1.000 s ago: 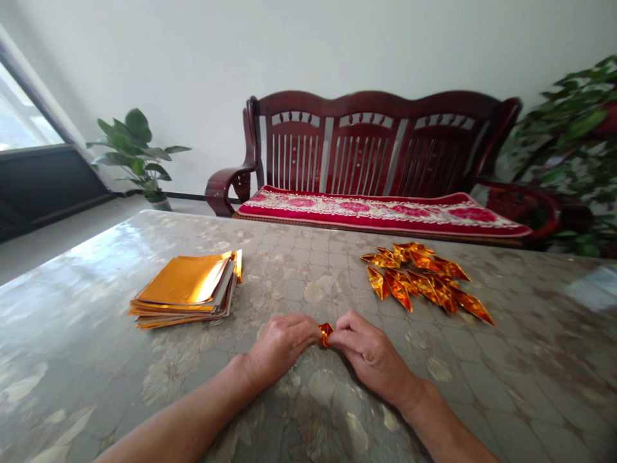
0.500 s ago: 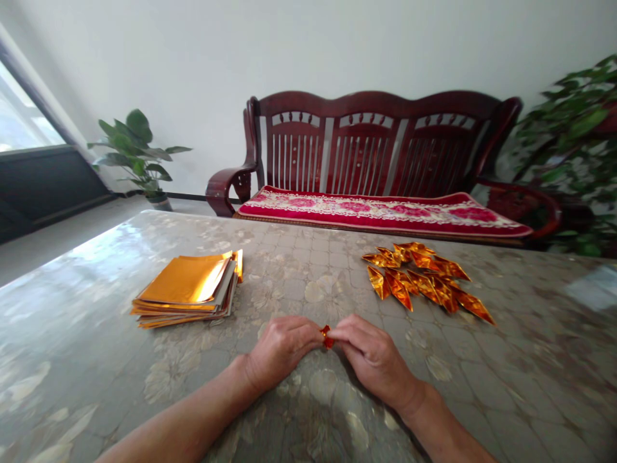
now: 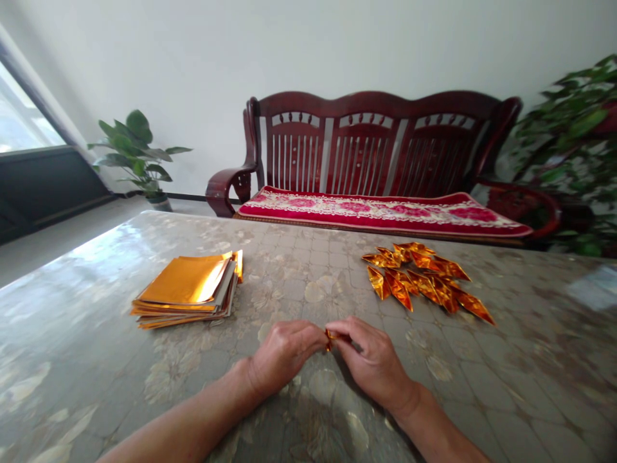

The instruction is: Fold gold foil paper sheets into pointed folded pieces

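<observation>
At the tabletop [image 3: 284, 267], left hand [image 3: 284, 350] and right hand [image 3: 376, 360] pinch orange foil [image 3: 328, 341] between their fingers [image 3: 312, 335].

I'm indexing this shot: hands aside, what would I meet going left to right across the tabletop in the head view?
Stack of gold sheets, small foil piece between left hand and right hand, cluster of folded foil shapes, pale blurry item.

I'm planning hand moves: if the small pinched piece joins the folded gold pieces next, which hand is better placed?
Probably the right hand: it is nearer the folded gold pieces and pinches the small piece. The left hand pinches it too, but sits nearer the paper stack.
</observation>
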`<state>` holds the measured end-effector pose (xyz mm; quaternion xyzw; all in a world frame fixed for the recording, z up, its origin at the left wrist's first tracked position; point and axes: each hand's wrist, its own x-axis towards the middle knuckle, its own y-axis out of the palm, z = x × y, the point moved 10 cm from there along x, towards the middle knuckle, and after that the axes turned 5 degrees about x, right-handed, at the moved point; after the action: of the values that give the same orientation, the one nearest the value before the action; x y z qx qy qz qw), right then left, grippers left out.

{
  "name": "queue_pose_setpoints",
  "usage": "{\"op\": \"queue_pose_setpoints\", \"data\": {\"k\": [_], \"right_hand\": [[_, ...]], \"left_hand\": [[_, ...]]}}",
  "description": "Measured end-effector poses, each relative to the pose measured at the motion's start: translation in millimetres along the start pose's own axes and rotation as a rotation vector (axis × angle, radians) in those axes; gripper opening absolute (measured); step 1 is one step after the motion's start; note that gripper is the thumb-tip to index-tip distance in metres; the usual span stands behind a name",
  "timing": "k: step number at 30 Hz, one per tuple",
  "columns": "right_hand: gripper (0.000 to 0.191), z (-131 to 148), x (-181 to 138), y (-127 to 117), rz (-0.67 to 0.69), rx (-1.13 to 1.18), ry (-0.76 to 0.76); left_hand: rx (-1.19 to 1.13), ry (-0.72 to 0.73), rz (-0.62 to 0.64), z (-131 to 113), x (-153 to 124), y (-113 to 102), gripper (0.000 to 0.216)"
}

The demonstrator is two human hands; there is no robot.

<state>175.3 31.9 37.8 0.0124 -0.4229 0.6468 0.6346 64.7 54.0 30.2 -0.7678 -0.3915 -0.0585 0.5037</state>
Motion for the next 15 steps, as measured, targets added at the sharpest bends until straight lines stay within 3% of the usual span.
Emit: {"op": "queue_pose_setpoints", "data": {"k": [5,15], "right_hand": [[0.021,-0.8,-0.8,-0.7,-0.009,0.001,0.027],[0.015,-20.4,-0.9,-4.0,-0.056,-0.023,0.164]], "left_hand": [[-0.013,-0.087,-0.003,7.1,-2.9,0.7,0.015],[-0.181,-0.502,-0.07,43.4,-6.8,5.2,0.006]]}}
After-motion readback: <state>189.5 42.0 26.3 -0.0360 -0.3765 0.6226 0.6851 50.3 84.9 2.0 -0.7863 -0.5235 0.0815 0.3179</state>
